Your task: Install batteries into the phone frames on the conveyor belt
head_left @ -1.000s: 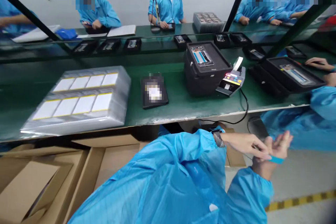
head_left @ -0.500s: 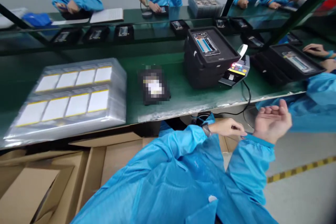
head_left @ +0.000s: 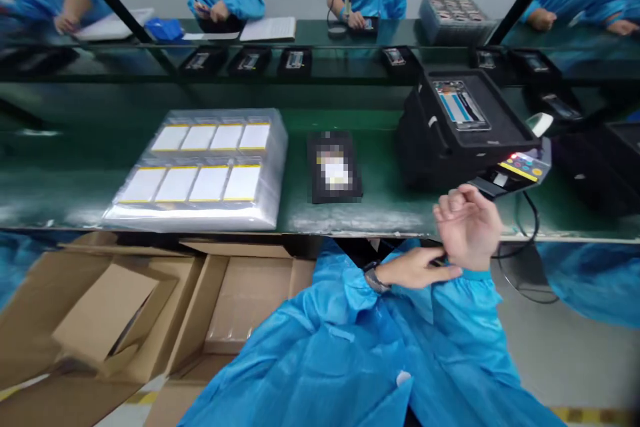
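Note:
My left hand (head_left: pixel 416 269), with a dark watch (head_left: pixel 376 277) at its wrist, reaches across to my right wrist. Its thumb lies along the blue right sleeve cuff (head_left: pixel 475 275), while its other fingers pass partly out of sight behind the wrist. My right hand (head_left: pixel 469 227) is raised palm up at the bench's front edge, fingers loosely curled and nothing in them. Just beyond it are a stack of black trays (head_left: pixel 425 140) with an opened phone (head_left: pixel 461 105) on top, and a small device with coloured buttons (head_left: pixel 523 163).
A clear plastic stack of white, yellow-edged cards (head_left: pixel 195 183) stands left on the green bench (head_left: pixel 300 120). Between it and the trays lies a black holder (head_left: pixel 333 170), partly pixelated. Open cardboard boxes (head_left: pixel 220 307) sit below the edge. Co-workers in blue sit across and beside me.
The view has turned right-to-left, shifting the bench items rightward in the picture. My hands have come closer together, and my right hand's fingers look more curled. My left hand still meets the right cuff.

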`<move>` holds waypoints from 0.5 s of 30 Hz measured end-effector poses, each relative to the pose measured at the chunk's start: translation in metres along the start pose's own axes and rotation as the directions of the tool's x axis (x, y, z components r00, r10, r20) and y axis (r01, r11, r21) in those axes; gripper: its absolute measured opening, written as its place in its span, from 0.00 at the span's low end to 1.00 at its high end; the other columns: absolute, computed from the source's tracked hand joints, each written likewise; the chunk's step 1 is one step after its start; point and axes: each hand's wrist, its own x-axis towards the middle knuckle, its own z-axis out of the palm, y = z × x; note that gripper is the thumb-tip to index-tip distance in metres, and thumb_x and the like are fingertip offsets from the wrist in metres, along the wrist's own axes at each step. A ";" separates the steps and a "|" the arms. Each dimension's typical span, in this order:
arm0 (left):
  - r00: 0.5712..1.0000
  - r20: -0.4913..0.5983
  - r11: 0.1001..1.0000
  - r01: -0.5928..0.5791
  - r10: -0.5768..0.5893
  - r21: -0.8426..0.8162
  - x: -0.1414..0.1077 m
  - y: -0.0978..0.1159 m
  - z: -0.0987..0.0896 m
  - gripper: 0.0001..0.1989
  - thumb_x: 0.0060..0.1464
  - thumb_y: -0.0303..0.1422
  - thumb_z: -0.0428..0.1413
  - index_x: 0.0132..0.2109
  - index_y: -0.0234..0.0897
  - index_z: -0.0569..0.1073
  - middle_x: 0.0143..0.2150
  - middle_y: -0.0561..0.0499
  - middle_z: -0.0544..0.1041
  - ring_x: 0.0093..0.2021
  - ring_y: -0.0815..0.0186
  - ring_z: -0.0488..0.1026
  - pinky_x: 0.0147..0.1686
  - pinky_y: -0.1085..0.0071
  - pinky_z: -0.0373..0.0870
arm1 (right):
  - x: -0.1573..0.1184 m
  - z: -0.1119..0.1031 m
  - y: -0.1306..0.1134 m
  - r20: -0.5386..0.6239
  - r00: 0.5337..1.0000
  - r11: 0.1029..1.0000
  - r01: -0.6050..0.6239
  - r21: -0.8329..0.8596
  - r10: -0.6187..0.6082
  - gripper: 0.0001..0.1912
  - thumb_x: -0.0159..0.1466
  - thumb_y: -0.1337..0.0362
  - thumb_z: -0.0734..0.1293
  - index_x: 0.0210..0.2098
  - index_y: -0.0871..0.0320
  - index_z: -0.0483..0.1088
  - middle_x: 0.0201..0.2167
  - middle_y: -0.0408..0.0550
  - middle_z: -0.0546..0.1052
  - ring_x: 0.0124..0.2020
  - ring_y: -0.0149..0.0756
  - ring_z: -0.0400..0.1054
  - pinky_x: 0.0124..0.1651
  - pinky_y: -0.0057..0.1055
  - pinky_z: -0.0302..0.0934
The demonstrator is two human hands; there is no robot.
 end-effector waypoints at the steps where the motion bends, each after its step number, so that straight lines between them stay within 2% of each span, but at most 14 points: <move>1: 0.995 -0.098 1.000 -0.029 0.029 -0.002 -0.013 0.003 -0.019 0.15 0.62 0.44 0.64 0.45 0.36 0.77 0.48 0.39 0.82 0.48 0.52 0.79 0.51 0.59 0.76 | 0.010 0.010 0.009 0.124 0.990 0.997 -0.064 -0.032 0.068 0.13 0.65 0.50 0.62 0.38 0.51 0.67 0.24 0.41 0.65 0.25 0.37 0.62 0.32 0.38 0.64; 2: 0.976 -0.211 0.999 -0.048 0.049 0.010 -0.029 0.009 -0.040 0.15 0.64 0.43 0.62 0.50 0.37 0.78 0.52 0.39 0.82 0.52 0.52 0.79 0.55 0.58 0.75 | 0.021 0.019 0.021 0.231 0.964 0.988 -0.105 -0.114 0.129 0.16 0.64 0.47 0.64 0.39 0.53 0.69 0.25 0.44 0.69 0.27 0.38 0.66 0.35 0.39 0.67; 3: 0.933 -0.357 0.998 -0.034 0.051 0.053 -0.049 0.017 -0.062 0.15 0.65 0.42 0.60 0.53 0.38 0.78 0.55 0.39 0.82 0.53 0.52 0.79 0.57 0.57 0.75 | 0.033 0.028 0.035 0.306 0.936 0.967 -0.106 -0.231 0.176 0.19 0.63 0.45 0.66 0.40 0.54 0.71 0.28 0.48 0.74 0.30 0.41 0.70 0.40 0.42 0.70; 5: 0.803 -0.595 0.984 0.071 0.040 0.163 -0.098 0.042 -0.103 0.15 0.67 0.41 0.57 0.56 0.42 0.78 0.57 0.45 0.81 0.56 0.52 0.78 0.62 0.57 0.73 | 0.055 0.046 0.066 0.371 0.910 0.877 0.018 -0.481 0.185 0.26 0.60 0.41 0.69 0.43 0.57 0.74 0.39 0.59 0.81 0.43 0.50 0.76 0.52 0.50 0.71; 7: 0.714 -0.699 0.961 0.159 0.047 0.227 -0.154 0.070 -0.131 0.14 0.67 0.41 0.57 0.55 0.43 0.80 0.56 0.48 0.82 0.56 0.52 0.79 0.62 0.56 0.73 | 0.072 0.065 0.094 0.401 0.910 0.739 0.197 -0.644 0.107 0.31 0.61 0.41 0.67 0.50 0.62 0.74 0.52 0.68 0.80 0.57 0.58 0.74 0.63 0.57 0.65; 8: 0.675 -0.735 0.953 0.177 0.063 0.244 -0.181 0.082 -0.140 0.14 0.67 0.42 0.57 0.54 0.43 0.80 0.54 0.49 0.83 0.56 0.53 0.79 0.60 0.56 0.74 | 0.077 0.075 0.106 0.432 0.898 0.676 0.269 -0.686 0.081 0.33 0.62 0.43 0.65 0.55 0.64 0.73 0.58 0.70 0.77 0.62 0.60 0.70 0.67 0.58 0.61; 9: 0.614 -0.784 0.948 0.193 0.085 0.254 -0.205 0.094 -0.148 0.15 0.68 0.43 0.56 0.53 0.43 0.81 0.52 0.49 0.84 0.53 0.53 0.80 0.58 0.56 0.76 | 0.082 0.084 0.115 0.474 0.877 0.625 0.326 -0.709 0.080 0.34 0.64 0.46 0.64 0.59 0.65 0.71 0.62 0.71 0.75 0.66 0.61 0.67 0.70 0.59 0.57; 10: 0.528 -0.841 0.935 0.227 0.118 0.274 -0.226 0.103 -0.155 0.15 0.68 0.44 0.56 0.51 0.42 0.81 0.49 0.49 0.84 0.50 0.54 0.81 0.55 0.57 0.77 | 0.085 0.092 0.122 0.513 0.853 0.594 0.365 -0.716 0.095 0.35 0.65 0.48 0.64 0.62 0.67 0.70 0.64 0.72 0.73 0.69 0.61 0.65 0.72 0.60 0.55; 13: 0.178 -0.952 0.842 0.445 0.249 0.304 -0.265 0.119 -0.181 0.15 0.65 0.45 0.57 0.46 0.39 0.81 0.45 0.46 0.84 0.46 0.56 0.80 0.51 0.60 0.76 | 0.090 0.113 0.132 0.602 0.787 0.621 0.406 -0.670 0.135 0.35 0.67 0.50 0.63 0.66 0.66 0.66 0.67 0.71 0.71 0.70 0.61 0.64 0.72 0.58 0.56; 14: 0.094 -0.954 0.794 0.534 0.286 0.290 -0.270 0.121 -0.191 0.15 0.63 0.44 0.58 0.44 0.37 0.81 0.45 0.45 0.84 0.45 0.56 0.80 0.50 0.61 0.76 | 0.091 0.118 0.132 0.619 0.773 0.654 0.398 -0.643 0.138 0.35 0.67 0.49 0.63 0.67 0.64 0.66 0.67 0.69 0.72 0.70 0.60 0.65 0.72 0.56 0.56; 15: 0.049 -0.950 0.742 0.612 0.308 0.272 -0.273 0.122 -0.201 0.14 0.62 0.43 0.58 0.44 0.36 0.80 0.46 0.44 0.83 0.44 0.57 0.79 0.48 0.62 0.76 | 0.091 0.122 0.130 0.630 0.764 0.691 0.381 -0.615 0.140 0.34 0.67 0.49 0.64 0.66 0.61 0.67 0.67 0.66 0.72 0.69 0.60 0.65 0.73 0.56 0.56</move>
